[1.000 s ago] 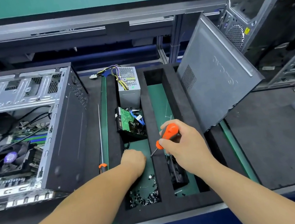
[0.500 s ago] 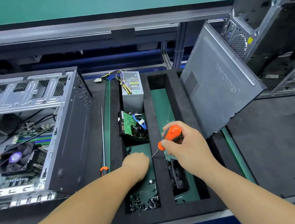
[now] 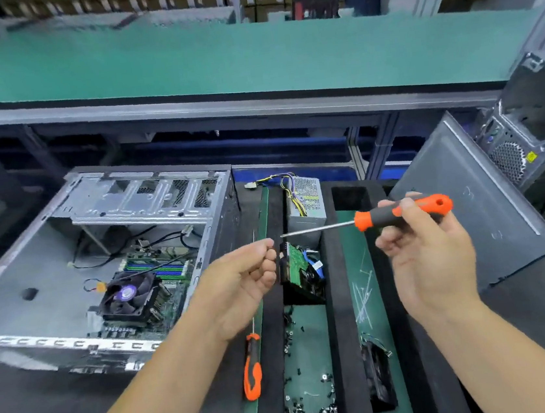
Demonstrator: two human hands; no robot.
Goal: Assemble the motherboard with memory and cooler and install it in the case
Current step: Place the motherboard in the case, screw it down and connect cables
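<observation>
Over black foam tray [image 3: 334,267], my right hand [image 3: 429,253] grips orange screwdriver [image 3: 401,213], tip toward my left hand [image 3: 242,277], its fingertips pinched together, beside open case [image 3: 148,200].

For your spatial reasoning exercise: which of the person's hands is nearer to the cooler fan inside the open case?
Left. The left hand is raised just right of the case wall, beside the cooler fan; the right hand, gripping the screwdriver, is farther right over the foam tray.

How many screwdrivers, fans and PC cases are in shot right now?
Screwdrivers: 2, one gripped in the right hand at, one lying on the mat.
Fans: 2, the cooler fan and a loose fan in the tray.
Cases: 2, open case and upright case.
Total: 6
</observation>
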